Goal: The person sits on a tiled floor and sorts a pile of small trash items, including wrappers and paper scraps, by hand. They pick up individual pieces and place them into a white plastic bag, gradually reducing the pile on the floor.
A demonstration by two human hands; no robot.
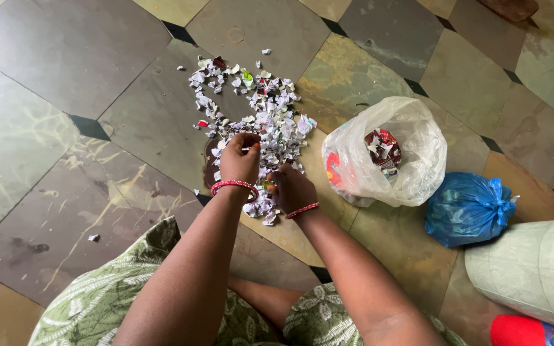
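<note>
A pile of small torn paper scraps [258, 109], mostly white with bits of red and green, lies spread on the tiled floor [65, 57]. My left hand [240, 157] hovers over the near part of the pile, fingers curled and pinching a scrap. My right hand [292, 188] rests at the pile's near edge, fingers closed on scraps beneath it. Each wrist wears a red bangle [233, 186]. What exactly sits inside either fist is hidden.
An open clear plastic bag [411, 147] holding red and white wrapper pieces stands right of the pile. A tied blue bag [469, 208] and a pale round container [537, 269] lie further right. My green patterned dress [97, 301] fills the near foreground.
</note>
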